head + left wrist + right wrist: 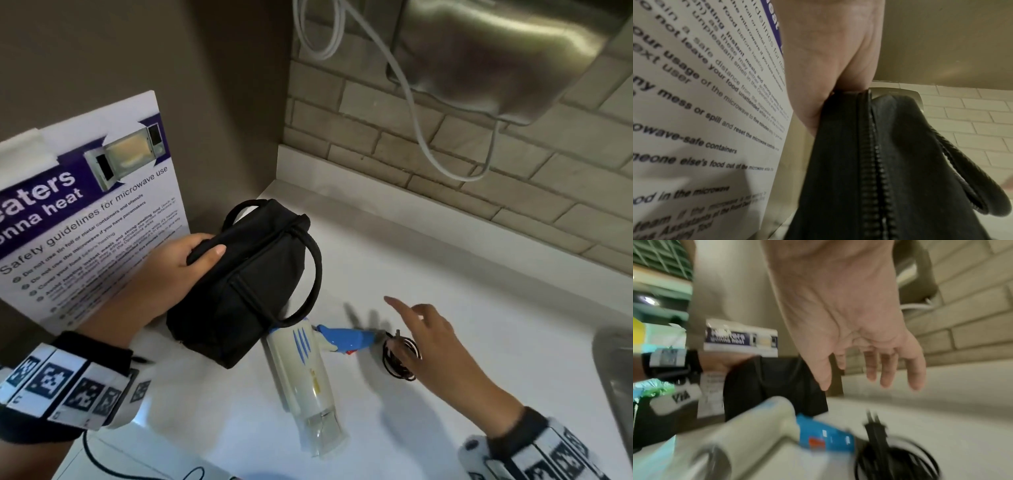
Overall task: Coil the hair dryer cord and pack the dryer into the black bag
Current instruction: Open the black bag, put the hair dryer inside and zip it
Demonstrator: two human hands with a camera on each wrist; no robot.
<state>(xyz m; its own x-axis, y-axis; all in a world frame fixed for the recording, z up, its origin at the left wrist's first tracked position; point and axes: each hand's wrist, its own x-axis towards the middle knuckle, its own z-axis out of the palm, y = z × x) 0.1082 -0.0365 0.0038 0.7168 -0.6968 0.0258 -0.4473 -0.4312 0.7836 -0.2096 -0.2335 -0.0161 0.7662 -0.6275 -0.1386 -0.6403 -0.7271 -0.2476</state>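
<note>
Left hand [171,270] clamped on soft black bag [243,284]; right hand [431,342] spread, empty, above coiled cord [399,359] beside smooth dryer [301,363]

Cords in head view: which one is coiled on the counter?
The black cord, looped beside the dryer's blue handle under the right hand. The white cord hangs loose on the brick wall.
</note>
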